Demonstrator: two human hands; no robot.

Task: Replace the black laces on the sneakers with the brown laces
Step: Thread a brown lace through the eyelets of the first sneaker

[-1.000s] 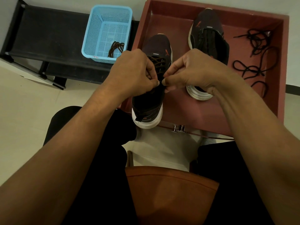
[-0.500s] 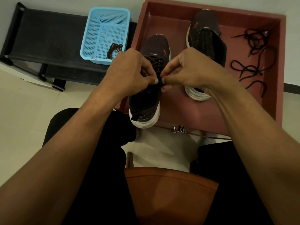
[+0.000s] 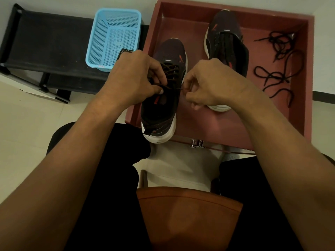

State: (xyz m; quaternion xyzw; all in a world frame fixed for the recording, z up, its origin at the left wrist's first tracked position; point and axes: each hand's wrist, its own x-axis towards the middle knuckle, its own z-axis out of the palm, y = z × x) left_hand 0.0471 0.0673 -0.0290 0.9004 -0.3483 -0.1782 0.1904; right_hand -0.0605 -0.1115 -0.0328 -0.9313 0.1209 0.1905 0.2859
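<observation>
- Brown chair seat at the bottom edge, between the person's knees in black trousers; a strip of pale floor shows between the seat and the tray.
- Red tray on the floor ahead, its near rim low, with a metal handle at the front.
- Near sneaker at the tray's left front, toe pointing away, white heel hanging over the near rim, left side close to the left wall.
- Left hand: fingers curled, pinching one end of the brown lace at the sneaker's top left eyelets.
- Right hand: fingers curled, pinching the other end just right of the sneaker; a short stretch of lace runs taut across the tongue between the hands.
- The brown lace crosses up the front of the sneaker in several rows.
- Bare tray floor between the two sneakers and at the front right corner.
- Far sneaker further back, toe near the far wall, black lacing on it, heel partly behind the right hand.
- Loose black laces lie tangled along the right wall, apart from both sneakers.
- Blue basket on the black desk, left of the tray; a second brown lace sits at its near right corner, partly hidden by the left hand.
</observation>
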